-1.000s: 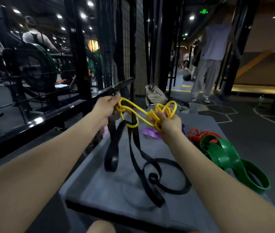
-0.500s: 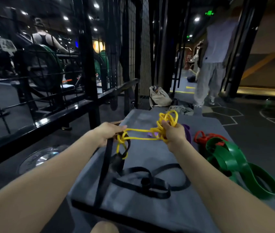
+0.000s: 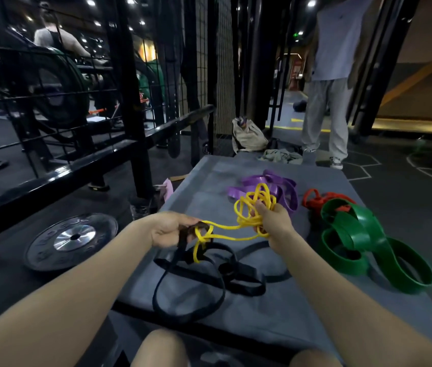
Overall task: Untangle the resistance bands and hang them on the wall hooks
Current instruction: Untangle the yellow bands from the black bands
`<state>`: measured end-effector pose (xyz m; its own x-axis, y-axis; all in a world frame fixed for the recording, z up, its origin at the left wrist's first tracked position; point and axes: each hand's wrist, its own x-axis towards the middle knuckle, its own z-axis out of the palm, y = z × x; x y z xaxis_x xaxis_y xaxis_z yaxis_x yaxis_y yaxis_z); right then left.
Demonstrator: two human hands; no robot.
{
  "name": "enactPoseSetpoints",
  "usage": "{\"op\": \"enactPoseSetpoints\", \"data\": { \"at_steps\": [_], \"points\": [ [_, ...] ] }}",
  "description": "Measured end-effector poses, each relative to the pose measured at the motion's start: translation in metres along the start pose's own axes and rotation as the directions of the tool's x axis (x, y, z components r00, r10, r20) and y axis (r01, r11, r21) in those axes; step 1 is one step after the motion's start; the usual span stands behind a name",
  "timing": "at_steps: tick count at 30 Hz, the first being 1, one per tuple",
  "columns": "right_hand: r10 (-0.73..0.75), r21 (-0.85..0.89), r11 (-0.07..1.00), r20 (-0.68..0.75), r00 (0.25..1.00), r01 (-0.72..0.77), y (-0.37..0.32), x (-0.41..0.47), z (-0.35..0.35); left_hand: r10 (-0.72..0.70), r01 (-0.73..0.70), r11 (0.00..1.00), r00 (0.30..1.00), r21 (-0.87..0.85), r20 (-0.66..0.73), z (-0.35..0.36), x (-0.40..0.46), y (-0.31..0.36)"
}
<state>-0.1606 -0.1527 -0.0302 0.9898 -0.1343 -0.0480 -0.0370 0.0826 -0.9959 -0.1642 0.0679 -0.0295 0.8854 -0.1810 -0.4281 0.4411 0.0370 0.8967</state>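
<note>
Nearest us, our two bare knees poke in at the bottom edge; just above them the grey mat (image 3: 275, 308) spreads out, and on it lies the black band (image 3: 204, 284), looping in flat coils, one loop hanging over the mat's near edge. Our left hand (image 3: 168, 229) grips a strand of that black band, fingers curled round it, right where the yellow band (image 3: 251, 207) knots through it; two yellow strands run across to our right hand (image 3: 273, 225), whose fingers are closed round a loose bunch of yellow loops, held up above the mat. To the right on the mat sits the green band (image 3: 363, 245), wide and coiled; behind it the red band (image 3: 323, 201) in a small heap; just beyond our right hand, the purple band (image 3: 267, 188). Left of the mat a weight plate (image 3: 72, 241) lies flat on the floor; further back a beige bag (image 3: 248, 136) rests against the black cage frame (image 3: 130, 88); a person (image 3: 328, 75) in grey trousers stands beyond.
</note>
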Motion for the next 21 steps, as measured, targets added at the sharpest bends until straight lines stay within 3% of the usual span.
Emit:
{"op": "enactPoseSetpoints", "data": {
  "at_steps": [5, 11, 15, 17, 21],
  "points": [
    [-0.014, -0.042, 0.999, 0.086, 0.996, 0.018, 0.012, 0.001, 0.01, 0.013, -0.013, 0.999, 1.0, 0.03, 0.0, 0.006, -0.006, 0.003],
    [-0.014, -0.11, 0.994, 0.111, 0.994, 0.026, 0.021, 0.016, 0.03, 0.07, -0.063, 0.997, 0.965, 0.037, -0.254, 0.002, -0.001, 0.007],
    [0.094, -0.302, 0.951, 0.081, 0.992, -0.065, 0.022, 0.022, 0.031, 0.087, -0.093, 0.996, 0.937, 0.0, -0.337, -0.004, 0.003, 0.009],
    [0.049, -0.367, 0.93, 0.075, 0.996, -0.018, 0.021, 0.019, 0.032, 0.06, -0.071, 0.997, 0.939, -0.021, -0.338, -0.001, 0.004, 0.01],
    [0.05, -0.29, 0.956, 0.286, 0.957, 0.036, 0.017, 0.004, 0.042, 0.013, -0.063, 0.986, 0.954, -0.155, -0.301, 0.016, 0.007, 0.013]
  ]
}}
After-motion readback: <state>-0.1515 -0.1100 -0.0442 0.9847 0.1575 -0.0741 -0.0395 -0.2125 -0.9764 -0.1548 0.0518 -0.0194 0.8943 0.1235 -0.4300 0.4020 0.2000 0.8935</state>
